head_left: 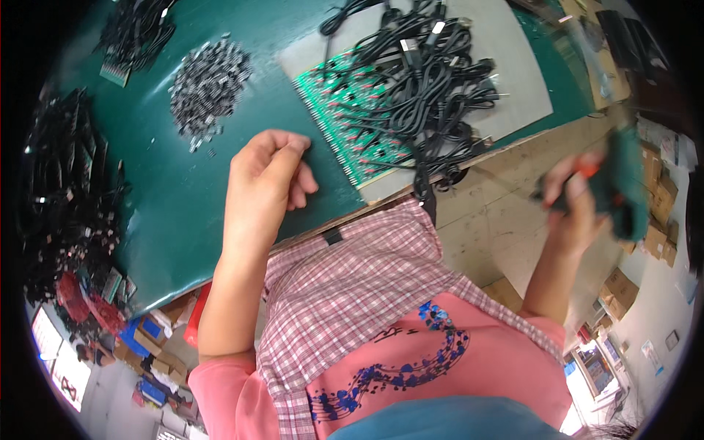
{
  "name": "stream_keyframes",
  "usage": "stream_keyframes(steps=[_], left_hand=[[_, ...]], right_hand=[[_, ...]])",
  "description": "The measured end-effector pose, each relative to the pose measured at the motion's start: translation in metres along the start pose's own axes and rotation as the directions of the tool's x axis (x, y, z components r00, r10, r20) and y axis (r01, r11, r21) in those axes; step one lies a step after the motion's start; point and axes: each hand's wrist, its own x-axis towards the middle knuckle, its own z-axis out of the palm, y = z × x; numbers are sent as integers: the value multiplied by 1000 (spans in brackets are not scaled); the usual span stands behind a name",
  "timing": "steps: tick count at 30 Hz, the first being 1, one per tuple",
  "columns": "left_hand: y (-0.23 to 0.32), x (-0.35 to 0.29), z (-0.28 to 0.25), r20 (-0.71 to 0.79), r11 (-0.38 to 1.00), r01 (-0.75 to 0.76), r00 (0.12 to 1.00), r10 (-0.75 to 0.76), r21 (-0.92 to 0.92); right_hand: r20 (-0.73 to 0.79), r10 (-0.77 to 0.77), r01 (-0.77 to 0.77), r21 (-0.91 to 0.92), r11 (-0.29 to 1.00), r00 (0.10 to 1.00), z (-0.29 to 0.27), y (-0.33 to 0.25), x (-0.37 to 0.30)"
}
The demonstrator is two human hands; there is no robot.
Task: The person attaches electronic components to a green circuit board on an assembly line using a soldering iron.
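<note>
My left hand (271,172) sits over the bench (176,249) near its front edge, fingers half-curled with the thumb laid against the index finger; I cannot tell whether anything small is pinched there. My right hand (576,194) is out past the bench edge, over the floor (488,198), wrapped around a green tool (627,183) with an orange part; blur hides its exact kind.

The relation I judge to matter is this: the green circuit board (319,103) lies just right of my left hand, apart from it. Of my 2 hands the left is clearly nearer; the tool hand is well off to the board's right. The board's exposed edge slants from far left to near right, its near corner close to the bench front. I can't read its full length, because black cables (433,95) cover its right part. Under both lies a grey sheet (524,88).

Farther off, beyond my left hand, I see 1 pile of small dark parts (209,88).
</note>
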Motion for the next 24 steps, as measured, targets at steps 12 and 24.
stream_keyframes(steps=[12,24], left_hand=[[7,5,-6,3,999,-28,1000,28,-38],[10,13,-4,105,999,-1,994,5,-34]], right_hand=[[-89,-322,263,-399,878,943,-33,25,155],[377,391,-333,-211,919,839,37,-30,-39]])
